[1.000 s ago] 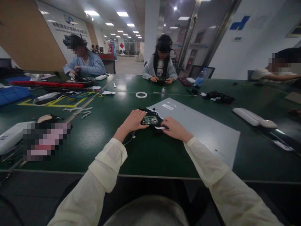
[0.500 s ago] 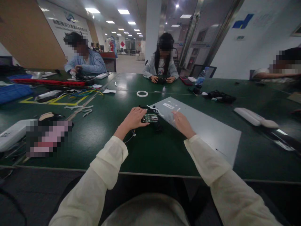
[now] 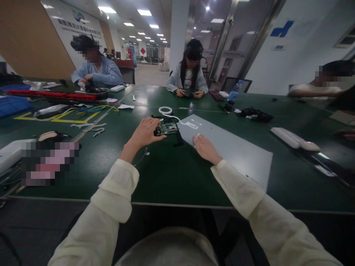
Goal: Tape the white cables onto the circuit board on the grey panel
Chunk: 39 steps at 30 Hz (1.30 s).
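My left hand (image 3: 143, 133) is closed around the left side of a black device with an exposed green circuit board (image 3: 169, 128), tilted above the table. A thin cable (image 3: 141, 158) hangs below it. My right hand (image 3: 205, 147) is at the near-left edge of a grey flat panel (image 3: 235, 151), its fingers curled about a small white strip (image 3: 198, 136); most of that piece is hidden. Behind the device, a white ring (image 3: 165, 110) lies on the table, and a white band (image 3: 181, 121) runs from near it toward the panel.
Wrenches (image 3: 88, 125), coloured wires (image 3: 102, 108) and a computer mouse (image 3: 54, 136) lie at left. A water bottle (image 3: 234, 92) and a white power bank-like block (image 3: 290, 137) are at right. Co-workers sit across the green table (image 3: 172, 177).
My left hand has moved left and slightly up with the circuit-board device. My right hand has shifted left and a little lower, its fingers more curled. The camera view has shifted slightly.
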Motion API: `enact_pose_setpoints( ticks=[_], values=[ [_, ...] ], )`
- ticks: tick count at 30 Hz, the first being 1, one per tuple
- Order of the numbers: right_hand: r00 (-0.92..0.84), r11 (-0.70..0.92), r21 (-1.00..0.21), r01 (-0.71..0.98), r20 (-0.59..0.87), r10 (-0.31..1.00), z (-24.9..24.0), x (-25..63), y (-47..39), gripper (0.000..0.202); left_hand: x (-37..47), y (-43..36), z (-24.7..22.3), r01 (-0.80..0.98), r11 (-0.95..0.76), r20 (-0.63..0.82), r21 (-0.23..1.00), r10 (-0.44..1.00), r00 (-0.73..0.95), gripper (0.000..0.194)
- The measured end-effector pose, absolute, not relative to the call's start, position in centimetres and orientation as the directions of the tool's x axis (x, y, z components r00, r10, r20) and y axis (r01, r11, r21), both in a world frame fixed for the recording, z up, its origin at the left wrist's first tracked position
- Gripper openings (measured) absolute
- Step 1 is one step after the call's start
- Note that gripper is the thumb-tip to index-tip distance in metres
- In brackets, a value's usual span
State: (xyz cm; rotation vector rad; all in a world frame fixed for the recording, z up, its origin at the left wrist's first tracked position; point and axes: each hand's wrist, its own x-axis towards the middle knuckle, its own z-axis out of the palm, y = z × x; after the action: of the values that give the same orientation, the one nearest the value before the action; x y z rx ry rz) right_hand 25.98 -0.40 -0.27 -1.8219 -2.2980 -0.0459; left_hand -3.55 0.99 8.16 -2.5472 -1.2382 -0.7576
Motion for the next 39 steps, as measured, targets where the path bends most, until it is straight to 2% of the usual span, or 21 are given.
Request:
enact_pose_setpoints(
  ticks=[5,9,17,21,27,39],
  values=[
    [-0.322,0.348,-0.220,0.911,0.145,0.936,0.8,23.8,-2.5,0.062,-4.8,0.2,9.4,0.754,-0.651,0.516,0.084,0.676,0.526,0.043],
    [-0.509,0.530,-0.303,0.792,0.153,0.847,1.6,21.6,-4.8,0.062,-5.7,-0.5,10.5,0.735,-0.675,0.474,0.064,0.669,0.573,0.044],
    [-0.692,0.718,-0.323,0.617,0.212,0.690,2.2,18.6,-8.3,0.053,-5.7,-0.3,11.9,0.711,-0.701,0.431,0.056,0.659,0.616,0.045],
    [-0.783,0.789,-0.318,0.526,0.181,0.595,3.1,17.7,-9.9,0.049,-3.8,-0.4,11.1,0.668,-0.743,0.411,0.029,0.618,0.670,0.045],
    [-0.857,0.839,-0.322,0.439,0.131,0.499,3.8,16.6,-11.5,0.048,-0.9,-1.0,8.2,0.620,-0.784,0.364,0.031,0.587,0.723,0.045],
    [-0.858,0.848,-0.335,0.410,0.174,0.483,3.0,16.4,-11.3,0.050,1.6,-0.9,3.5,0.613,-0.770,0.309,0.174,0.634,0.709,0.047]
  ],
)
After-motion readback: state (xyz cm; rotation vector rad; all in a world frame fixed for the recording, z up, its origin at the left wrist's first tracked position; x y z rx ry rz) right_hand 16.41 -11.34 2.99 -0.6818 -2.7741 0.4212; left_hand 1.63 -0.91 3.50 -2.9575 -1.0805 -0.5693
